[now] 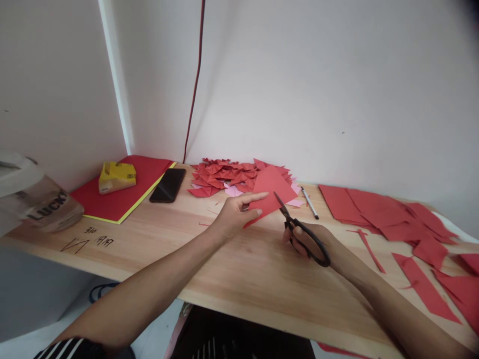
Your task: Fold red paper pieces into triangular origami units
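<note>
My left hand (pixel 236 212) pinches a folded red paper sheet (pixel 272 192) by its lower left edge and holds it just above the wooden table (pixel 232 269). My right hand (pixel 312 242) grips black scissors (pixel 299 227). Their blades point up and left at the paper's right edge. Behind the paper lies a pile of folded red and pink paper pieces (pixel 228 177).
A black phone (pixel 168 184), a red folder (pixel 123 192) with a yellow pack (pixel 117 177) on it and a clear bag (pixel 37 202) sit at the left. A pen (pixel 310 203) lies right of the pile. Red sheets and cut scraps (pixel 407 224) cover the right side.
</note>
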A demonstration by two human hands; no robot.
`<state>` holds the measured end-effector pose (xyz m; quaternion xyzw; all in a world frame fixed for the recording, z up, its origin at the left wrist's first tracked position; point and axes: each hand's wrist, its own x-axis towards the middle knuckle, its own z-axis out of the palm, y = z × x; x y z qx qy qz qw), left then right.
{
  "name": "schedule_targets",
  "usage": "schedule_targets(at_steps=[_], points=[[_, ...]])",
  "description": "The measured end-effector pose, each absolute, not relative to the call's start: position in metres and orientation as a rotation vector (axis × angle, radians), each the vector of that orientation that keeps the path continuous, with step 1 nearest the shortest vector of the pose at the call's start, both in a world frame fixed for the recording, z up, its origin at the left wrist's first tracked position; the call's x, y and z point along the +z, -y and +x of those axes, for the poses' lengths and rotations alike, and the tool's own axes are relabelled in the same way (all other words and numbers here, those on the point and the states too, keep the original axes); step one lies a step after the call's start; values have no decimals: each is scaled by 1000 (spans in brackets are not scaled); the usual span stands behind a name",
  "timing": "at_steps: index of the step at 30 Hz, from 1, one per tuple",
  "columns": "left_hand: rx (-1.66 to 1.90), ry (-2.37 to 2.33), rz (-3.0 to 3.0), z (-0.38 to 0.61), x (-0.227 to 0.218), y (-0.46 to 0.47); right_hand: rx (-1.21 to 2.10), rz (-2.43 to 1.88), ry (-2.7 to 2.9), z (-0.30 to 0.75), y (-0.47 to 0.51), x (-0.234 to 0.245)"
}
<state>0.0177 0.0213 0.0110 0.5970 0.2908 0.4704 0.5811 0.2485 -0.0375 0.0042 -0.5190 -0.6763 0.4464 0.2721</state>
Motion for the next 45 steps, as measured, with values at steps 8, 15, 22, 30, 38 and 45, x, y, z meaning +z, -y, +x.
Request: schedule_targets(at_steps=[8,15,22,30,38,45], points=[[1088,-656,1342,18,11,-22,1200,-1427,1823,254,36,-3],[1047,-677,1319,18,10,-21,1184,-1491,1790,252,37,0],[1037,-633,1304,18,10,-21,1135,-1436,1893,248,43,12],[1005,-611,1378,15,14,-21,1089,-1299,1975,246,46,19],[933,-602,1465,13,10,-22,1129,-1251,1952,248,43,11],[932,-605,1494,13,11,-23,1092,-1273,1915,247,40,6]])
